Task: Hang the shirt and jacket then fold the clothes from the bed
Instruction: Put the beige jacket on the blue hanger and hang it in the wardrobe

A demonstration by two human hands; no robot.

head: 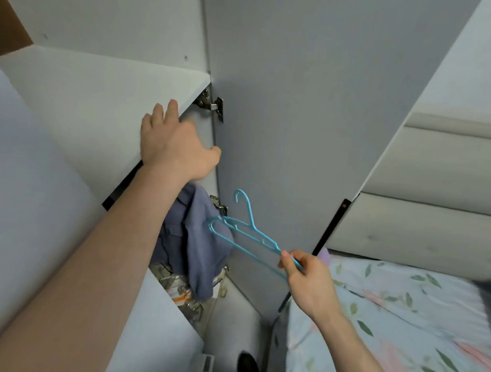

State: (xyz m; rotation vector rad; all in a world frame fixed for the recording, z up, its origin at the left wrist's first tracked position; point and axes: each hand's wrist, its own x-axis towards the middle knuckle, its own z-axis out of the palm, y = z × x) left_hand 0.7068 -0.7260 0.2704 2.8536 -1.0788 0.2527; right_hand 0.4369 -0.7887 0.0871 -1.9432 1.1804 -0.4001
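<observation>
My left hand point(176, 147) reaches up into the open wardrobe just under its white shelf point(98, 90); the fingertips are hidden behind the shelf edge, so what they hold is not visible. Below that hand a blue-grey shirt point(194, 246) hangs inside the wardrobe. My right hand point(305, 274) pinches one end of a light blue plastic hanger point(246, 230), which is empty and points its hook up toward the wardrobe door.
The grey wardrobe door point(289, 115) stands open between the wardrobe and the bed. The bed with a floral sheet point(403, 333) lies at the right, under a padded headboard point(447, 173). Patterned clothes point(176, 286) lie low inside the wardrobe.
</observation>
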